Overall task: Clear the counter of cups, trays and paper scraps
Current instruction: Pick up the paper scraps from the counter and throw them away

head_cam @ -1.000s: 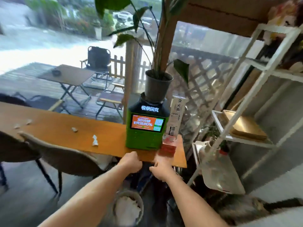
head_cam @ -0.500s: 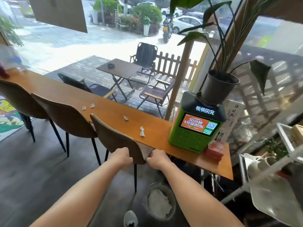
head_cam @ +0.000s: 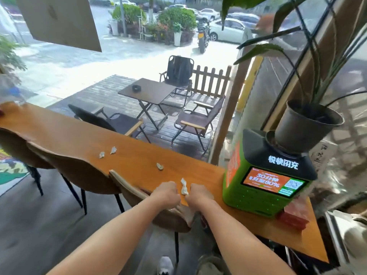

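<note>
The long wooden counter (head_cam: 69, 139) runs from the far left to the right. Several crumpled white paper scraps lie on it: one (head_cam: 184, 187) at the near edge, one (head_cam: 159, 166) further in, and two (head_cam: 113, 150) (head_cam: 101, 155) to the left. My left hand (head_cam: 166, 192) and my right hand (head_cam: 198, 195) are both curled into fists at the counter's near edge, on either side of the nearest scrap. They sit above the back of the closest chair (head_cam: 137, 193). I cannot see anything held in them.
A green power-bank station (head_cam: 264, 187) with a lit screen stands on the counter to the right, with a potted plant (head_cam: 305, 128) on top. A red box (head_cam: 294, 217) lies beside it. More brown chairs (head_cam: 79, 167) line the counter's near side. A white shelf (head_cam: 347, 235) is at the far right.
My view has swung left and moved closer to the counter. Both fists have travelled from beside the green station to the nearest paper scrap above the chair back.
</note>
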